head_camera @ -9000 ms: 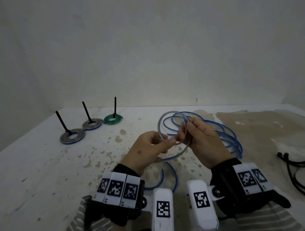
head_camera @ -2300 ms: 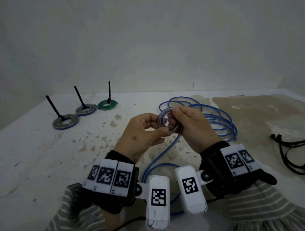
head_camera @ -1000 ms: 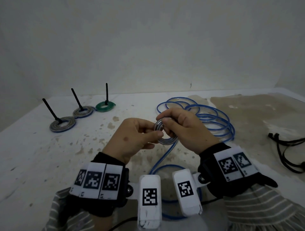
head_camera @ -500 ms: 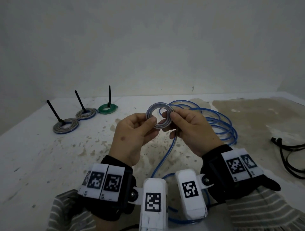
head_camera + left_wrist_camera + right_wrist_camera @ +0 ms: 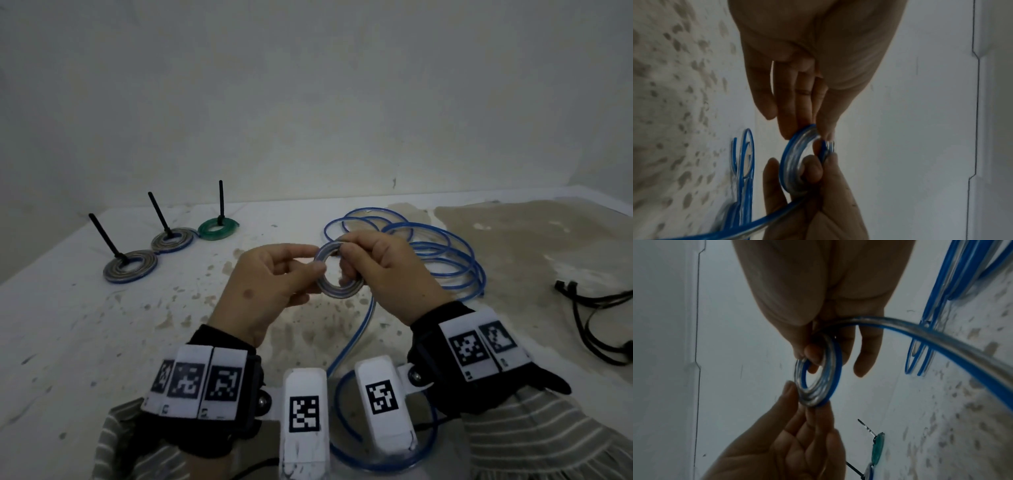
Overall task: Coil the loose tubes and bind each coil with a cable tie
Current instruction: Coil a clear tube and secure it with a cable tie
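Pinching one coil (image 5: 337,274), two hands; three bound coils (image 5: 168,241) behind.

Bare workroom or makeshift bench: stained white tabletop (image 5: 85,342), plain grey wall (image 5: 308,102), bound tube coils (image 5: 130,270), loose black cable ties (image 5: 596,318).

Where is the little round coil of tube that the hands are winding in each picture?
Head: the small coil sits in the middle, pinched between the left hand and right hand.
Left wrist: the small coil is just below the middle, seen nearly edge-on between the fingertips.
Right wrist: the small coil is in the middle, its hole showing.
Shared landmark: the loose blue tube trailing from the coil, in all three views.
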### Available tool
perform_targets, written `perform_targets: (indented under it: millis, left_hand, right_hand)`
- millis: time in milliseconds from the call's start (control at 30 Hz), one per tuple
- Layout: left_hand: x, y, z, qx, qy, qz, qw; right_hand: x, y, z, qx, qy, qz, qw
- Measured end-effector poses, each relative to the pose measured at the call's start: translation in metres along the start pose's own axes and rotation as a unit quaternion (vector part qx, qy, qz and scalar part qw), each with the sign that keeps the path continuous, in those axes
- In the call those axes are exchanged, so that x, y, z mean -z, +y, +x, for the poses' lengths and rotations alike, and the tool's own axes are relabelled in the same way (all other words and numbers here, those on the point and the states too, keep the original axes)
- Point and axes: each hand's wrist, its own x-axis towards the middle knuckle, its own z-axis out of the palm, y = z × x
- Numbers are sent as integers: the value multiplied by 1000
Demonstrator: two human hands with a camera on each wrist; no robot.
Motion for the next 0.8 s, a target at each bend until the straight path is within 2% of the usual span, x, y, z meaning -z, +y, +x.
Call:
perform_targets:
  millis: [100, 167, 233, 400, 500, 667, 733, 800]
  left_hand:
    - [1, 2, -4, 9, -48, 58, 997]
    - [0, 2, -5, 1, -55, 64, 996]
    - [-1, 1, -4, -8, -38, 41, 998]
    - [-5, 0, 0, -21, 14, -73, 997]
    - [-6, -1, 1, -9, 13, -119, 993]
    - [-15, -7, -3, 41, -73, -31, 996]
    - [-14, -8, -4, 32, -74, 22, 996]
    - [-12, -7, -3, -7, -50, 58, 997]
  right_hand:
    - [-1, -1, -2, 8, -1, -28, 1000]
    - [-2, -2, -2, 19, 6, -21, 1000]
    - [-3, -3, 0, 12, 19, 21, 1000]
    - [-3, -4, 0, -71, 8, 143, 987]
    - [-5, -3, 0, -73, 13, 166, 983]
    - [-3, -1, 2, -58, 37, 154, 986]
    - [-3, 3, 2, -68, 22, 133, 988]
    - [-4, 3, 1, -69, 5, 76, 995]
